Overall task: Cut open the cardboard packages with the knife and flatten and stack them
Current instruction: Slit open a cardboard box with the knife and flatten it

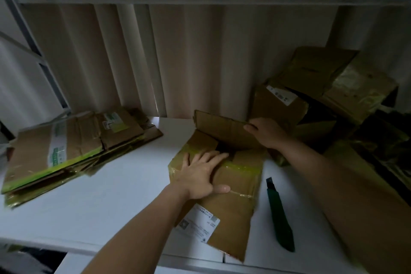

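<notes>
A brown cardboard box (233, 187) with yellow tape and a white label lies opened on the white table (100, 202). My left hand (200, 173) presses flat on its top, fingers spread. My right hand (266, 131) grips the far flap, which stands upright. A green utility knife (280, 218) lies on the table just right of the box, touched by neither hand. A stack of flattened boxes (73, 147) sits at the left.
Several unflattened cardboard boxes (322, 87) are piled at the back right, against a beige curtain (155, 62). Dark items crowd the far right. The table's front edge runs just below the box.
</notes>
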